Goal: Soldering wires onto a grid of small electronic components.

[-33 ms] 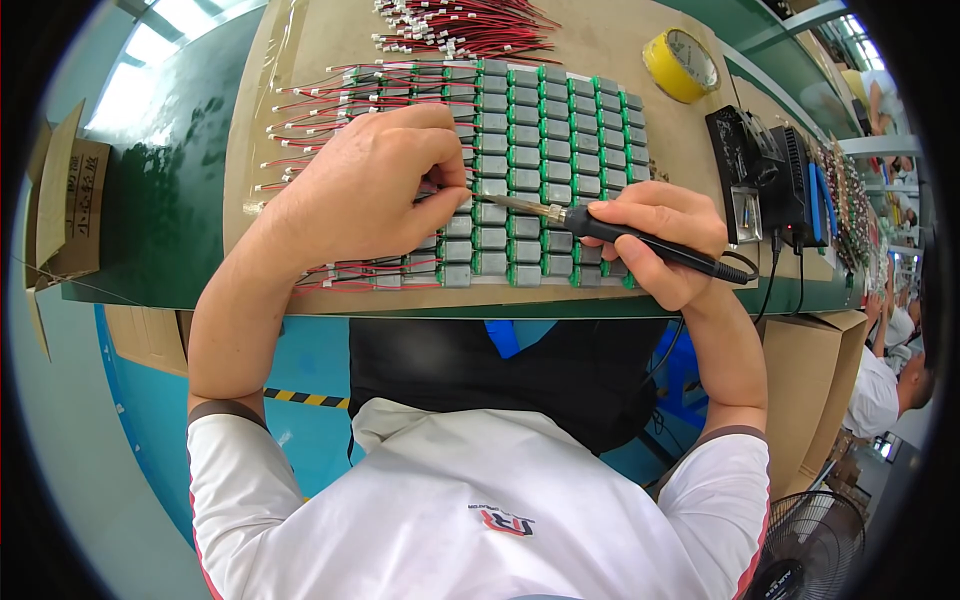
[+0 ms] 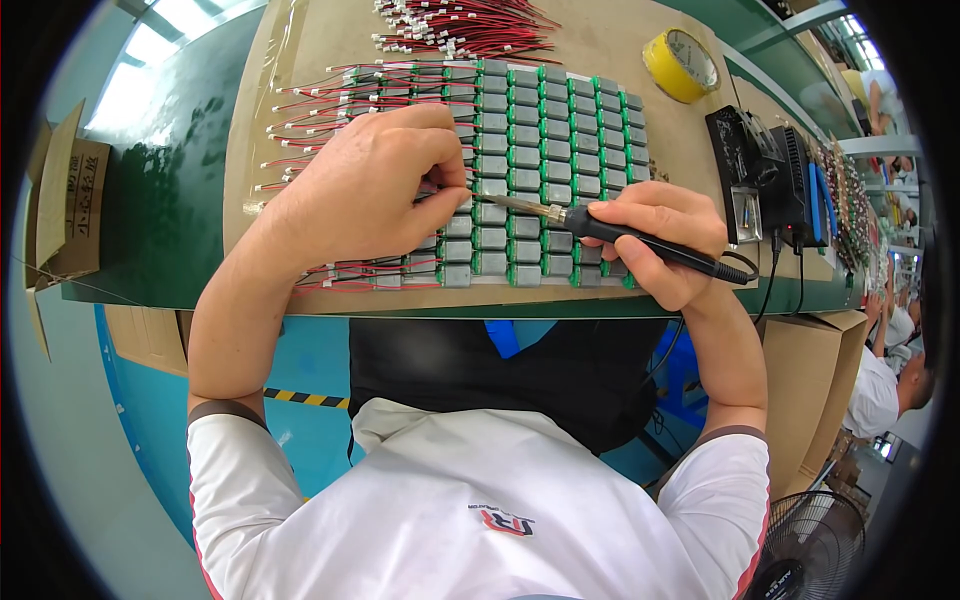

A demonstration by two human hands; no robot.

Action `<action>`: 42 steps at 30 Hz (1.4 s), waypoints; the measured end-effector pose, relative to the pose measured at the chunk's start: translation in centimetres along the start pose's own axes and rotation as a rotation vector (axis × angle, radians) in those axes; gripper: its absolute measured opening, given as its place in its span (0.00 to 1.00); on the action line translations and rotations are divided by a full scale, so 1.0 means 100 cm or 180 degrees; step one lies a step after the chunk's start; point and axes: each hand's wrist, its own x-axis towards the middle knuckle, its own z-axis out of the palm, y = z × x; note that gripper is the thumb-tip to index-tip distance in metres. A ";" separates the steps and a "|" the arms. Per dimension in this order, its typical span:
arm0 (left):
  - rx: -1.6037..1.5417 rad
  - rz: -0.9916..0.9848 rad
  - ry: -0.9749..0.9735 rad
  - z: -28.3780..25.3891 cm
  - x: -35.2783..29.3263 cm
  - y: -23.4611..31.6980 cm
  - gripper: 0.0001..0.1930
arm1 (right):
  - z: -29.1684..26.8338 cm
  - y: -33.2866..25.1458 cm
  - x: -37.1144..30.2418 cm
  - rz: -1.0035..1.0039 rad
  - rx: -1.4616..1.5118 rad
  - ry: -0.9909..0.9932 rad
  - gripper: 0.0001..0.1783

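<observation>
My right hand [image 2: 665, 235] grips a soldering iron [image 2: 640, 242] by its black handle, its metal tip pointing left. That tip reaches the small green circuit boards with grey blocks [image 2: 525, 180], laid in close rows. My left hand [image 2: 400, 185] is closed in a pinch right beside the tip, over the left part of the rows; what its fingertips hold is too small and hidden to make out. Thin red and black wires [image 2: 310, 130] with white connectors run out leftward from the boards on the left. Some boards lie hidden under my left hand.
A bundle of red wires with white plugs [image 2: 460, 30] lies at the far side. Yellow tape [image 2: 680, 65] sits far right, near a black soldering station [image 2: 790, 180] and iron stand [image 2: 735, 160]. Cardboard boxes [image 2: 85, 205] flank the table. Other people [image 2: 880, 395] sit at right.
</observation>
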 end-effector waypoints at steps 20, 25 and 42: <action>-0.0017 0.0003 -0.0005 0.000 -0.001 0.001 0.07 | -0.002 -0.001 0.000 0.0066 0.0334 0.0164 0.19; 0.0031 0.0078 -0.0015 0.002 0.002 -0.002 0.07 | -0.016 0.004 0.024 0.0120 -0.0168 0.0306 0.22; 0.0206 -0.0025 -0.0103 0.006 -0.008 0.006 0.06 | -0.002 0.124 0.173 0.0057 -0.1610 0.0212 0.15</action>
